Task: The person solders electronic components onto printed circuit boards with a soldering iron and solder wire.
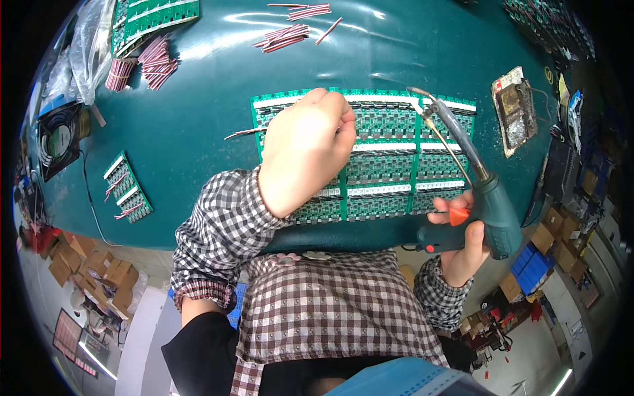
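A large green circuit board panel (380,146), with white connector strips and rows of small parts, lies in front of me on the table. Above its left part is my left hand (307,135), fingers curled in and pressed together; what they pinch is hidden. A thin red-and-white wire (244,133) sticks out past the panel's left edge, beside that hand. My right hand (467,237) grips a dark green soldering gun (496,214) with an orange-red trigger. Its long metal barrel slants up and left, the bent tip over the panel's far edge; a thin feed tube runs alongside.
Bundles of red-and-white wires (157,63) lie at the far left near stacked boards (155,16); more wires (285,38) lie at the back. A small board (127,187) rests at left, near a fan (61,138). A grimy metal-framed holder (514,112) stands at right.
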### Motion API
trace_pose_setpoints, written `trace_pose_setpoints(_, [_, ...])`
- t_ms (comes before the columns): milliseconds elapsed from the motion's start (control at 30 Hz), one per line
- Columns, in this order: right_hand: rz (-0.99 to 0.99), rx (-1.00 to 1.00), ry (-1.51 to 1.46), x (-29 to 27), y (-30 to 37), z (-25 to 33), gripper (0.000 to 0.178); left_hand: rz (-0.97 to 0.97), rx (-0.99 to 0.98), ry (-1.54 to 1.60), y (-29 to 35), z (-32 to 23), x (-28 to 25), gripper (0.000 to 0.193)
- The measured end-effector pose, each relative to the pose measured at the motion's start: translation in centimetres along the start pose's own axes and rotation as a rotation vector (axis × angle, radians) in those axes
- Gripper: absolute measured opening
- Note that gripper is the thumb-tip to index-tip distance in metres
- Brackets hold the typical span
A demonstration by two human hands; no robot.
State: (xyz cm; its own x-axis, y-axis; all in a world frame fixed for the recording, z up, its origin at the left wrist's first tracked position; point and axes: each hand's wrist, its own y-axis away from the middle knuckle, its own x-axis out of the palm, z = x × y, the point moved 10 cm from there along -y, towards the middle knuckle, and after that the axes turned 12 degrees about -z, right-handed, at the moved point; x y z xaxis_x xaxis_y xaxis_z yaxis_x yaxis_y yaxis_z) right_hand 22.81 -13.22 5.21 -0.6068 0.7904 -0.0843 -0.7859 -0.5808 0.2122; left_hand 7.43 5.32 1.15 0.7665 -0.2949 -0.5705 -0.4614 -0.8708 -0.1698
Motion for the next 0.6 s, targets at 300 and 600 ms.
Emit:
trace_pose_setpoints(300, [0.028,0.054,0.051,-0.8,0.7,-0.6,0.054,-0.015,0.075,-0.022,-0.1,-0.5,0.4,0.008])
trace_pose_setpoints(600, [0.018,0.095,0.083,-1.2,1.1,-1.1,0.052,-0.045,0.066,-0.025,-0.4,-0.4,0.6,0.011])
